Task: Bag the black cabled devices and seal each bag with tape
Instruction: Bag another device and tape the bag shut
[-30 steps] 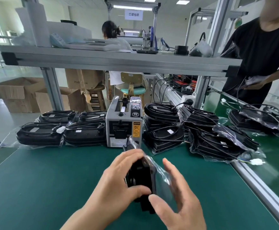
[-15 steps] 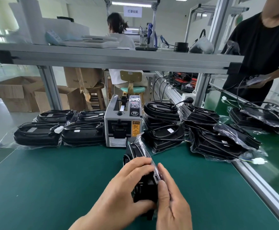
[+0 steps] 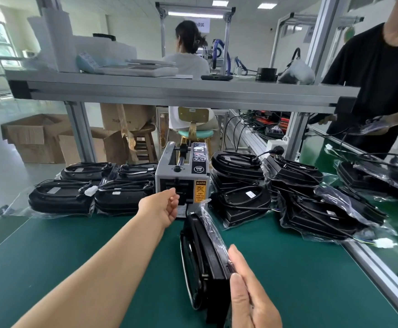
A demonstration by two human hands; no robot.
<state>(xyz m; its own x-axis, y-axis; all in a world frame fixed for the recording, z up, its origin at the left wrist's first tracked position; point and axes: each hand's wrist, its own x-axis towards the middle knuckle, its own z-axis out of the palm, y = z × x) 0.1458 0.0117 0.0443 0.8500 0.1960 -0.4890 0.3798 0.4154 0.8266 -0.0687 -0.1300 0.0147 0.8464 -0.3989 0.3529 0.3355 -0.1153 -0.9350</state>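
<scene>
Bagged black device [image 3: 205, 263]: stands on edge on the green mat [image 3: 75, 245] just in front of the tape dispenser [image 3: 193, 171], loose clear plastic sticking up at its far end
Right hand [image 3: 250, 297]: thumb and fingers pinch the bag against the device's near corner
Left hand [image 3: 163, 205]: arm stretched out to the dispenser's front slot, fingers curled there; whether they grip tape cannot be told
Left rows [image 3: 63, 195]: bagged devices lying flat left of the dispenser
Right pile [image 3: 311, 204]: bagged devices heaped right of the dispenser
</scene>
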